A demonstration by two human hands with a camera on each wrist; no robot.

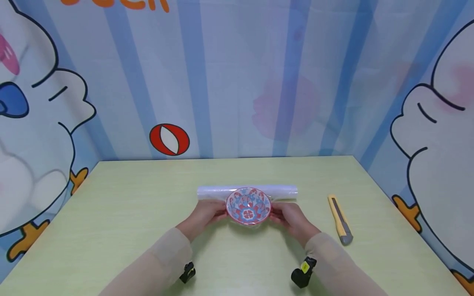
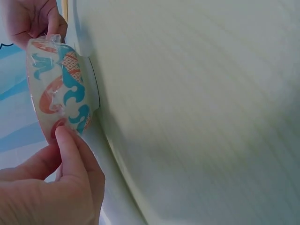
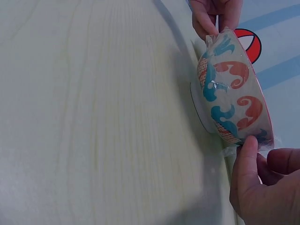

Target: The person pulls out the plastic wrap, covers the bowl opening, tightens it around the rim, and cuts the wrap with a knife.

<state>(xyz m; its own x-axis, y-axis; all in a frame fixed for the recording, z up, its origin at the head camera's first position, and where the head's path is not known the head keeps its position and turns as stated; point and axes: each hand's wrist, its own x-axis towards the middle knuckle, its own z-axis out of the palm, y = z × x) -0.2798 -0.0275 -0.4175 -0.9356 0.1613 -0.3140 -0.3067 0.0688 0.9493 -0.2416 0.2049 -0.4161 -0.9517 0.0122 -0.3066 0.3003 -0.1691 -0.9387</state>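
A small round bowl (image 1: 248, 206) with red and blue patterns is at the middle of the table, its inside facing up. Clear plastic wrap (image 3: 228, 151) covers it and clings in folds to its outer side. On the bowl's left side, the left hand (image 1: 211, 211) holds the wrapped edge, its fingertips on the outer wall. Opposite it, the right hand (image 1: 290, 217) grips the wrapped side, with the thumb on the wall in the right wrist view. Whether the fingers pinch only loose film is hard to see. Behind the bowl lies a plastic wrap roll (image 1: 285, 191).
A yellow and grey utility knife (image 1: 340, 220) lies on the table (image 1: 140, 189) to the right of the right hand. The table's back edge meets a blue striped curtain (image 1: 237, 82) with cartoon figures. Dark wrist cameras (image 1: 303, 272) sit under the sleeves.
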